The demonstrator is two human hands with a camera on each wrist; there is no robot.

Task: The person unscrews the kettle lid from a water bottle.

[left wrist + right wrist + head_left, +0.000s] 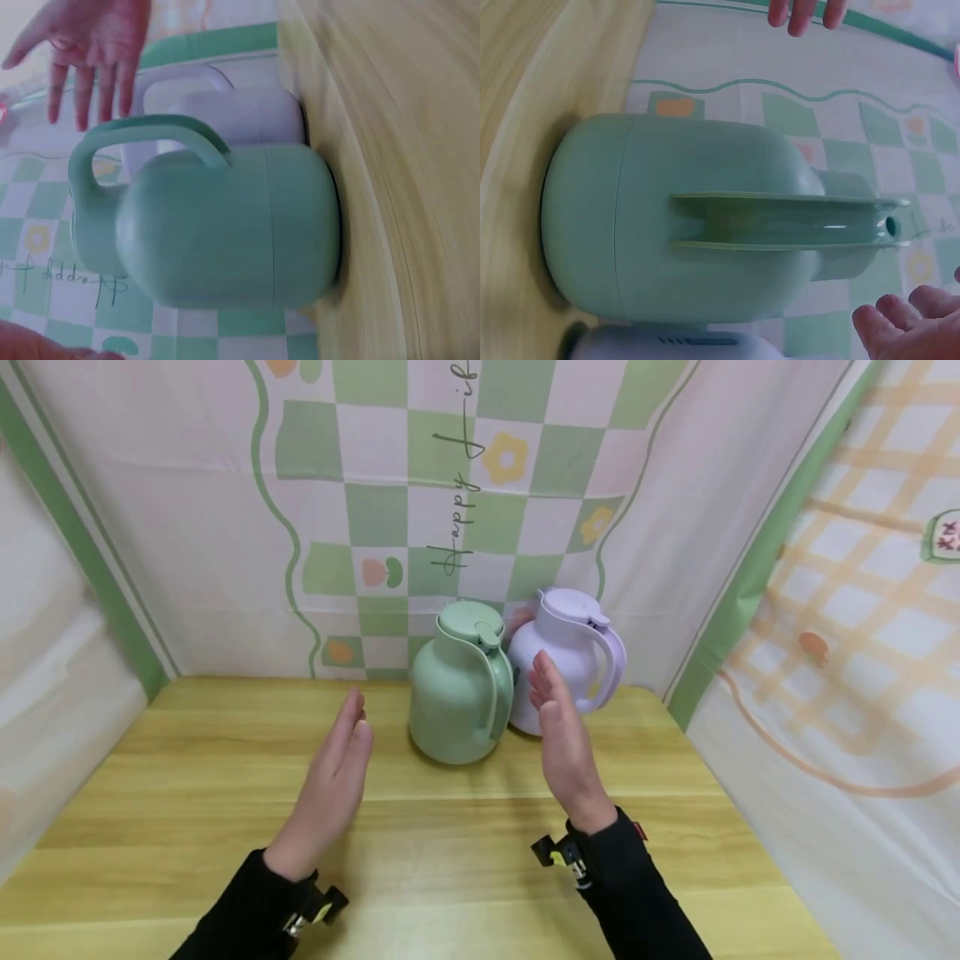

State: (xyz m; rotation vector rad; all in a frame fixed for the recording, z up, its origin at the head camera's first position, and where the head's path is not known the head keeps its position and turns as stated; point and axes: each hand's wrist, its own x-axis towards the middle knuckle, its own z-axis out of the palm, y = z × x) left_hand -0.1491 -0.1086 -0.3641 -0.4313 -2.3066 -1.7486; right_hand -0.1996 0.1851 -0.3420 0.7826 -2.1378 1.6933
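Observation:
A green thermos jug [453, 702] stands upright on the wooden table, its handle toward the right front. Close behind it on the right is a lilac thermos jug [558, 635], partly covered by the green one and by my right hand. My left hand [330, 781] is held in the air left of the green jug, fingers straight, touching nothing. Opposite it, my right hand [566, 752] hovers to the jug's right with straight fingers and an empty palm facing inward. The green jug [225, 225] fills the middle of the left wrist view; its handle [780, 221] shows in the right wrist view.
The wooden table [450, 868] ends at a cloth backdrop [217, 543] with green checks and lettering. Cloth walls also hang at both sides, the right one [847, 635] with an orange lattice. A small camera sits on each wrist.

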